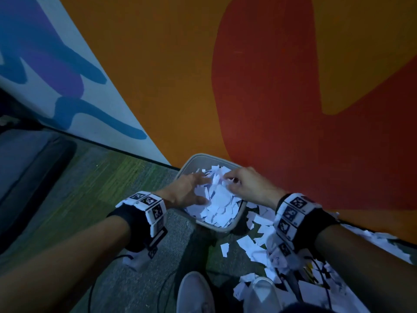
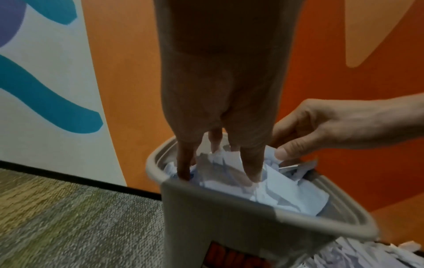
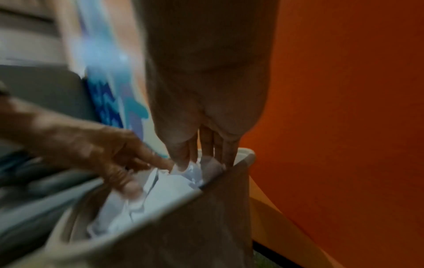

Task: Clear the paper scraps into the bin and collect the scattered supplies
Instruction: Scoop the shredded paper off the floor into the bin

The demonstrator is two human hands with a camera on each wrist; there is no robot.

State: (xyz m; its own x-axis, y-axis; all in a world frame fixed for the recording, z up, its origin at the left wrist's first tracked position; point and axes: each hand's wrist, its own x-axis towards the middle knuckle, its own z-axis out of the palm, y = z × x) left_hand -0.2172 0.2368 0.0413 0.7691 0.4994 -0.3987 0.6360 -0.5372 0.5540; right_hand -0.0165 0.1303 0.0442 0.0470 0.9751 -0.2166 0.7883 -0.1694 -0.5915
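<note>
A grey bin (image 1: 226, 229) stands on the carpet against the orange wall, heaped with white paper scraps (image 1: 220, 205). My left hand (image 1: 199, 188) lies on the heap with its fingers spread and straight; the left wrist view shows the fingertips (image 2: 251, 172) sunk into the paper inside the bin (image 2: 229, 217). My right hand (image 1: 230, 180) is at the far side of the heap, its thumb (image 2: 284, 152) and bent fingers closed on some scraps. More scraps (image 1: 255, 242) litter the floor right of the bin. The right wrist view is blurred and shows both hands in the paper (image 3: 165, 188).
The painted wall (image 1: 270, 86) stands right behind the bin. Dark and yellow items (image 1: 309, 269) lie among the floor scraps, half hidden by my right forearm. White shoes (image 1: 194, 292) and cables (image 1: 94, 288) are near me. A dark cushion or seat (image 1: 29, 168) is at the left.
</note>
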